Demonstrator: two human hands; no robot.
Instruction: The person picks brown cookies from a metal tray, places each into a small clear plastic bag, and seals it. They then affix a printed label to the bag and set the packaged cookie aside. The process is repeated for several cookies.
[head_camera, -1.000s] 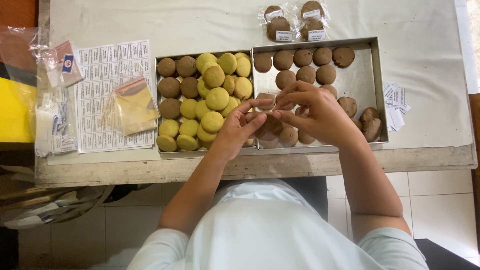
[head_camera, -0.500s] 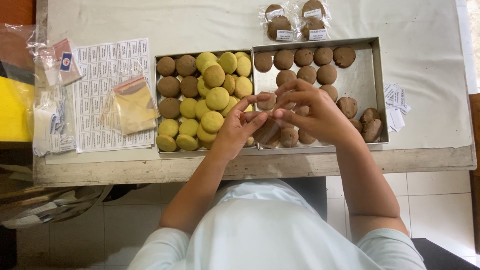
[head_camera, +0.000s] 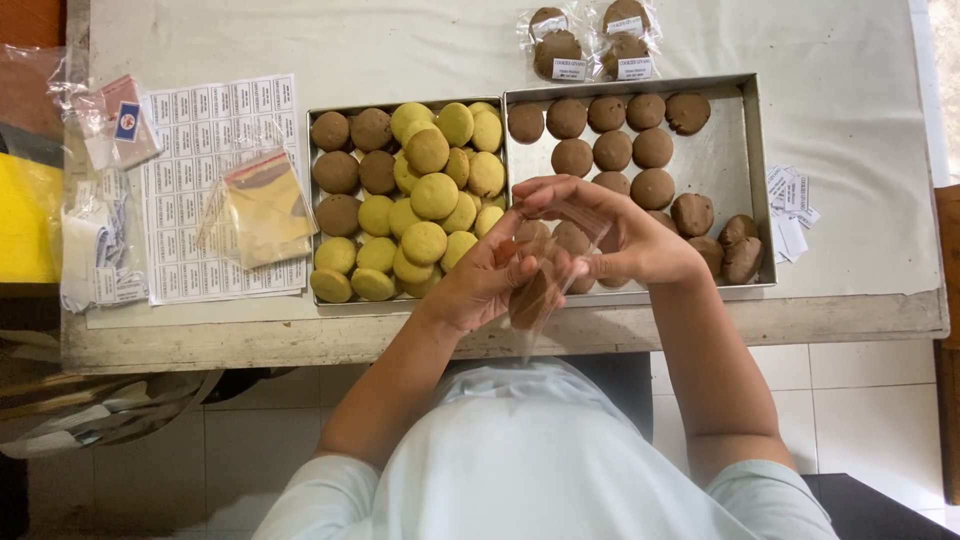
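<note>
Over tray edge (head_camera: 640, 292), hands cup, perhaps, bagged cookie (head_camera: 528, 298).

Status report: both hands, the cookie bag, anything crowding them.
Left hand and right hand both grip a clear bag with brown cookies inside. Held above the cookie trays. Nothing blocking.

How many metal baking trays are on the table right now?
2. The left tray holds yellow and brown cookies; the right tray beside it, edges touching, holds brown cookies, partly behind the left hand and right hand.
</note>
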